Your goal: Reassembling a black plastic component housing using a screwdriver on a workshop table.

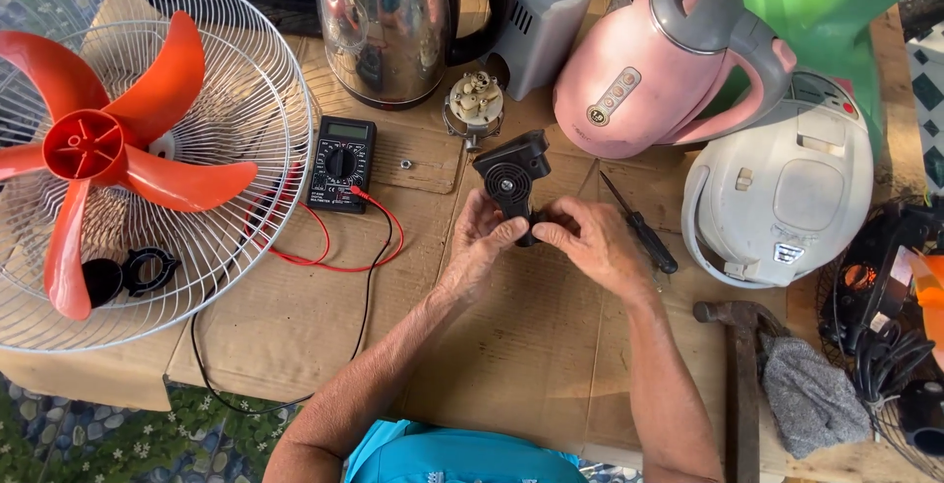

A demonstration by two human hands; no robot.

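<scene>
Cardboard-covered table (295, 326): at its centre, left hand (479, 239) and right hand (588, 239) both grasp a black plastic housing (511, 176). Multimeter (340, 162) lies to the left, screwdriver (639, 224) just right.

One small screen and a few appliance labels around the black handheld multimeter (340, 163)

The multimeter's grey-green rectangular screen (346, 130) sits at its top edge. Far right of the multimeter, the pink plastic kettle (661, 65) carries a pale oblong button panel (614, 95), and beyond it the white rounded cooker (782, 183) bears a small dark label (789, 253) near its front.
</scene>
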